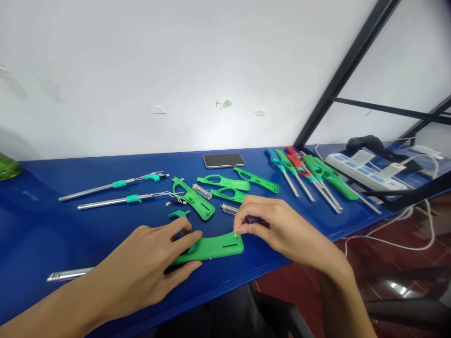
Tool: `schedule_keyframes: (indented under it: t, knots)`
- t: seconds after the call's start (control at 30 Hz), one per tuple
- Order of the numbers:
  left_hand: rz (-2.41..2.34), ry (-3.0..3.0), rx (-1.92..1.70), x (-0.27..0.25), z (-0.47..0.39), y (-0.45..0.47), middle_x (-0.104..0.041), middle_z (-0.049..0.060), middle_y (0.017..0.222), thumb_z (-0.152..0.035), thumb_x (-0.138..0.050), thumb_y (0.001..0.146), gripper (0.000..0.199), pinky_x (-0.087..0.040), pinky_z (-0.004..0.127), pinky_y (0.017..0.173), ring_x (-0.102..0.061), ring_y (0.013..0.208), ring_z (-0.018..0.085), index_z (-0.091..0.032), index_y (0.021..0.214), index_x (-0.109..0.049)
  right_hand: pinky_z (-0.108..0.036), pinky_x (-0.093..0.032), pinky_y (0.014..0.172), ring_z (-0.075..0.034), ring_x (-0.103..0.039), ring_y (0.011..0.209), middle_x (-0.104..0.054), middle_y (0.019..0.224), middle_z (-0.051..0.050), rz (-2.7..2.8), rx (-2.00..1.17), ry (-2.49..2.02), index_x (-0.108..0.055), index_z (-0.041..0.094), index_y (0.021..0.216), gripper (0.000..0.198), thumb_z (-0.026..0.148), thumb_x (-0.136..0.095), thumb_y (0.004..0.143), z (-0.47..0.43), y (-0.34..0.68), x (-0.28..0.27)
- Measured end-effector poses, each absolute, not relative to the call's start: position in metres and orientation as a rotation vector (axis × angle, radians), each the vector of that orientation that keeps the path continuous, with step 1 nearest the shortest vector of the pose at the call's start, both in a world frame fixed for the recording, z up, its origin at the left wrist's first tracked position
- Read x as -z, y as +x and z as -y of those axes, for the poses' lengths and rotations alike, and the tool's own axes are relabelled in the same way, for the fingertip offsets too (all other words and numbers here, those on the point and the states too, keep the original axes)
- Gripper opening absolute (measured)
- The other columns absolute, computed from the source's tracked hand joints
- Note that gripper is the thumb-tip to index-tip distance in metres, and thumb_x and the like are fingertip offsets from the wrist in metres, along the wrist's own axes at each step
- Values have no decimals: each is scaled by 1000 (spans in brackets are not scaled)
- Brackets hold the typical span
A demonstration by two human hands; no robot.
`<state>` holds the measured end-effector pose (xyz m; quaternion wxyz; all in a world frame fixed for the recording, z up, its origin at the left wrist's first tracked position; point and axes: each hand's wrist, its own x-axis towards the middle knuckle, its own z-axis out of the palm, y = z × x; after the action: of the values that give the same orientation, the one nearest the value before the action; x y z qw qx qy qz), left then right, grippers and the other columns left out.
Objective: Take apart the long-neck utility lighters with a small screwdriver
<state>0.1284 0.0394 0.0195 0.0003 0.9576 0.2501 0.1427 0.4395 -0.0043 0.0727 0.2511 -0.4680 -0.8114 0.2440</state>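
Observation:
A green gas lighter (221,247) lies near the table's front edge, its metal tube (68,274) emerging to the left behind my left forearm. My left hand (155,258) is closed around the middle of its handle and presses it down. At the handle's right end, the thumb and fingertips of my right hand (271,225) pinch close to a hole, at a tiny bright piece (235,233), perhaps a screw. A dark-handled tool (254,219) is tucked within the same hand; its tip is hidden. A teal trigger piece (179,213) rests beyond my left fingers.
Open green handle shells (193,199), clear fuel tanks (202,191) and two metal tubes with wires (105,202) lie beyond my hands. A phone (223,160) is near the wall. Several whole lighters (310,176) and a power strip (366,173) are at the right, beside a black frame (338,70).

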Motion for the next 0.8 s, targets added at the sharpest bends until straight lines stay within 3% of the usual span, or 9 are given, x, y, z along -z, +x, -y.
schedule_keyframes:
  t: [0.23, 0.47, 0.6, 0.7, 0.8]
  knots:
    - [-803, 3037, -388, -22, -36, 131, -76, 7, 122, -40, -48, 117, 37, -53, 34, 60, -80, 82, 22, -27, 145, -68, -31, -49, 88, -20, -72, 101, -77, 110, -2, 2368, -496, -1223, -77, 21, 105, 16, 10, -69, 113, -50, 385, -87]
    - [-783, 3000, -385, -27, -33, 131, -76, 5, 116, -36, -57, 113, 27, -56, 34, 62, -81, 87, 23, -25, 134, -69, -33, -45, 74, -23, -73, 98, -80, 111, -7, 2572, -503, -1210, -82, 20, 101, 17, 21, -71, 113, -105, 335, -75]
    - [-785, 3009, -351, -27, -31, 130, -76, 5, 116, -37, -59, 113, 27, -57, 36, 62, -82, 86, 25, -25, 136, -68, -34, -48, 81, -24, -73, 102, -80, 114, -8, 2527, -445, -1226, -84, 19, 108, 19, 26, -68, 117, -95, 341, -80]
    - [-817, 3040, -473, -23, -34, 130, -77, 7, 118, -41, -53, 117, 31, -58, 37, 59, -82, 83, 26, -24, 140, -65, -37, -49, 87, -24, -73, 100, -80, 108, -8, 2412, -375, -1275, -83, 19, 107, 27, 32, -63, 119, -71, 361, -90]
    - [-846, 3056, -753, -22, -38, 131, -80, 8, 122, -47, -40, 122, 40, -62, 39, 65, -84, 87, 26, -22, 143, -62, -38, -47, 78, -25, -73, 86, -80, 93, -6, 2167, -381, -1447, -81, 21, 96, 40, 49, -61, 118, -40, 389, -94]
